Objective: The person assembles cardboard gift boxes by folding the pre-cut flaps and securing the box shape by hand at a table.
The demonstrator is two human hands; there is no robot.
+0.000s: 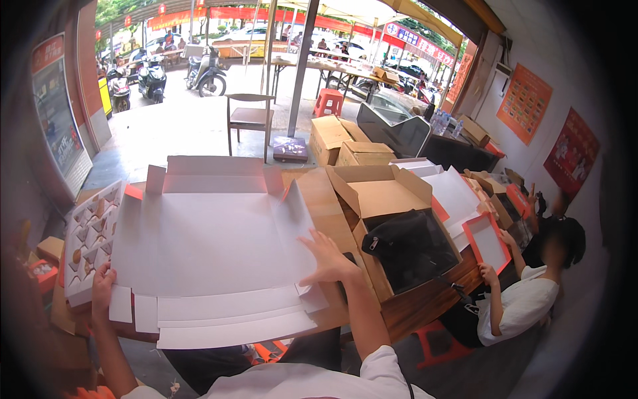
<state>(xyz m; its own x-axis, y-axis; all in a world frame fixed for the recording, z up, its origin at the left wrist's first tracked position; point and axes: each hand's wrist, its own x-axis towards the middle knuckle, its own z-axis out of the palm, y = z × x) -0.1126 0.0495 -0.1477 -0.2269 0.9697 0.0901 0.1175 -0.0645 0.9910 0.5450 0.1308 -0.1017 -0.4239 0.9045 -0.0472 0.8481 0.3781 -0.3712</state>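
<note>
A large white cardboard box, partly unfolded, lies in front of me. Its far wall stands raised with corner tabs bent, while the near flaps lie flat toward my lap. My left hand is closed at the box's left edge, thumb and fingers on the card. My right hand has its fingers spread against the right side wall, which tilts partly upward. Left of the box sits a white tray with a grid of dividers and small brownish items in several cells.
At right, an open brown carton holds a black bag. Beyond it, a seated person holds a red-edged white box lid. More cartons and a chair stand past the wooden table.
</note>
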